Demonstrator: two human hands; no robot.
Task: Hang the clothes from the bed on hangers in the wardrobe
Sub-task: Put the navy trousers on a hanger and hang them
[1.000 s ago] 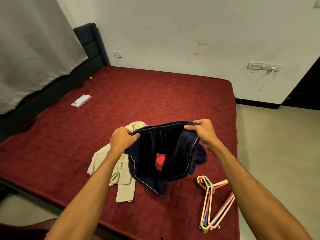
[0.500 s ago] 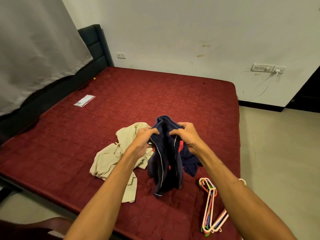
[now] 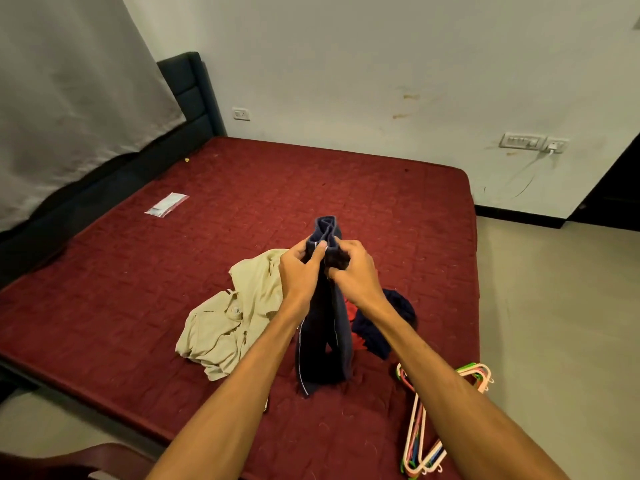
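Navy shorts [image 3: 323, 344]: soft matt cloth, white piping. Beige shirt [image 3: 235, 317]: matt, creased cloth. Hangers [image 3: 420, 441]: smooth plastic. Mattress [image 3: 311, 188]: quilted maroon fabric.

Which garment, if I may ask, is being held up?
The navy piped garment, gripped by the left hand and right hand; the beige shirt and dark blue heap lie on the bed.

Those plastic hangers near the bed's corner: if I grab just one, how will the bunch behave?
Probably stiff and light: the hangers are thin plastic. They lie nested in one bunch, so pulling one will likely drag the others along. They sit at the edge of the bed, so a push may slide them off.
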